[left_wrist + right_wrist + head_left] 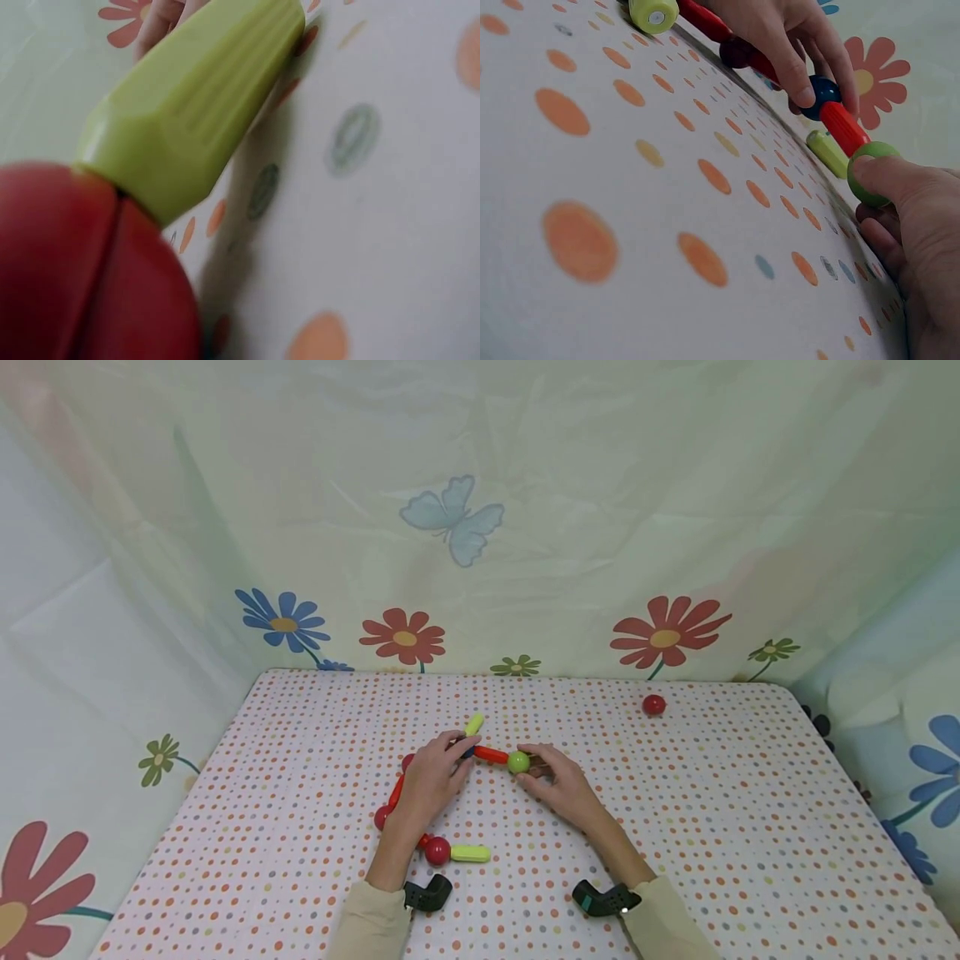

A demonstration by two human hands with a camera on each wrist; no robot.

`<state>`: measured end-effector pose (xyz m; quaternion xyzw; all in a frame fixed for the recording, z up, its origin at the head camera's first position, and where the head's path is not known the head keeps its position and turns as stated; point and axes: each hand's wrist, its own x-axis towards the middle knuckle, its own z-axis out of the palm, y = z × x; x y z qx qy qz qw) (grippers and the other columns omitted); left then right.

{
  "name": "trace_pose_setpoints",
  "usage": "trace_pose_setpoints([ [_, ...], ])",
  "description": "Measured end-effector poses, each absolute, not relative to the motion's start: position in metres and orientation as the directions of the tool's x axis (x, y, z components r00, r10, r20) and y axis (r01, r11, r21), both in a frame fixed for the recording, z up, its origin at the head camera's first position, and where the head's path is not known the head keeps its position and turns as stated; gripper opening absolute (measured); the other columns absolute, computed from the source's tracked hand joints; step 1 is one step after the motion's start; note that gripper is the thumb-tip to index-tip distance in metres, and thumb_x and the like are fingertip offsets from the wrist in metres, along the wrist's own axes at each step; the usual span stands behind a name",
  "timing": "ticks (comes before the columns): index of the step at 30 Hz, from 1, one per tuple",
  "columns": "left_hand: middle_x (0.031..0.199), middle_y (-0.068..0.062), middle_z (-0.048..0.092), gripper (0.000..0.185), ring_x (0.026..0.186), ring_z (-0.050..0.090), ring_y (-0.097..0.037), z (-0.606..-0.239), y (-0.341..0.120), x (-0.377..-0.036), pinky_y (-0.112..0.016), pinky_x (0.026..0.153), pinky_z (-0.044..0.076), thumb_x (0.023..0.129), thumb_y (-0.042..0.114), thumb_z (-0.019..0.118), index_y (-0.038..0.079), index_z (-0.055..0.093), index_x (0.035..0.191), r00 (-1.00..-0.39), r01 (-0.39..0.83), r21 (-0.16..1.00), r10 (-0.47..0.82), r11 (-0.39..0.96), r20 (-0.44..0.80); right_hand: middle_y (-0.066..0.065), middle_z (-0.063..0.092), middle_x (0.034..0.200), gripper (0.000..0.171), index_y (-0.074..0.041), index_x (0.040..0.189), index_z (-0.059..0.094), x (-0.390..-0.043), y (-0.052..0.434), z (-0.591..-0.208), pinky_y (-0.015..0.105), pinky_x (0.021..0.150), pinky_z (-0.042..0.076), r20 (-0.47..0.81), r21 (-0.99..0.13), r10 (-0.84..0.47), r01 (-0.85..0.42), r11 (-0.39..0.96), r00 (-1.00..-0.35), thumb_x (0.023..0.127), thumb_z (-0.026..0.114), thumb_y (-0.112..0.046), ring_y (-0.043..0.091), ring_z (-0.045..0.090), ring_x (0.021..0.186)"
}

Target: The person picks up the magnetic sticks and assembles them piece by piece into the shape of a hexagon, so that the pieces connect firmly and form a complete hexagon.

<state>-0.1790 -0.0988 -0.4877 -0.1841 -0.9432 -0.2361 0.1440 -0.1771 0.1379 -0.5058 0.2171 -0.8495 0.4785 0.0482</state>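
A chain of balls and rods curves across the dotted table. My left hand [433, 777] pinches a dark blue ball [823, 96] between thumb and fingers. From that ball a red rod [491, 755] runs right to a light green ball [518, 762], which my right hand [561, 781] grips with thumb and fingers. Beyond the blue ball lies a yellow-green rod [474, 724]. Partly hidden under my left arm, red balls [383, 817] and red rods [396, 791] lead down to a larger red ball [437, 851] with a yellow-green rod [470, 854] on its right side.
A lone red ball [654, 705] sits near the table's far edge, to the right. The dotted tablecloth [720, 827] covers the table, and a flowered curtain [555, 527] hangs behind it. Dark round things [817, 724] show beyond the right edge.
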Motion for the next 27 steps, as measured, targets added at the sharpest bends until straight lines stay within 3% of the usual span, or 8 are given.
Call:
trace_pose_setpoints([
  [12, 0.127, 0.000, 0.062, 0.034, 0.113, 0.062, -0.019, -0.4875, -0.0981, -0.1791, -0.040, 0.091, 0.053, 0.088, 0.026, 0.072, 0.021, 0.066, 0.121, -0.895, 0.411, 0.443, 0.261, 0.797, 0.361, 0.012, 0.065, 0.120, 0.045, -0.003, 0.128, 0.058, -0.1776, 0.1380, -0.5066, 0.026, 0.083, 0.056, 0.290, -0.776, -0.343, -0.430, 0.462, -0.893, 0.086, 0.072, -0.011, 0.023, 0.066, 0.100],
  [19, 0.124, -0.001, 0.064, 0.036, 0.108, 0.063, -0.020, -0.4886, -0.0984, -0.1783, -0.037, 0.084, 0.054, 0.089, 0.026, 0.070, 0.026, 0.066, 0.125, -0.857, 0.467, 0.347, 0.318, 0.814, 0.406, 0.011, 0.066, 0.119, 0.045, -0.003, 0.128, 0.058, -0.1774, 0.1384, -0.5074, 0.026, 0.084, 0.056, 0.293, -0.769, -0.351, -0.437, 0.467, -0.890, 0.087, 0.072, -0.013, 0.022, 0.066, 0.101],
  [27, 0.126, -0.002, 0.063, 0.034, 0.111, 0.061, -0.021, -0.4884, -0.0985, -0.1780, -0.038, 0.092, 0.054, 0.090, 0.025, 0.069, 0.025, 0.067, 0.124, -0.868, 0.463, 0.403, 0.313, 0.789, 0.385, 0.011, 0.066, 0.120, 0.045, -0.003, 0.128, 0.058, -0.1779, 0.1386, -0.5080, 0.027, 0.085, 0.056, 0.307, -0.762, -0.356, -0.452, 0.464, -0.883, 0.087, 0.072, -0.013, 0.023, 0.066, 0.101],
])
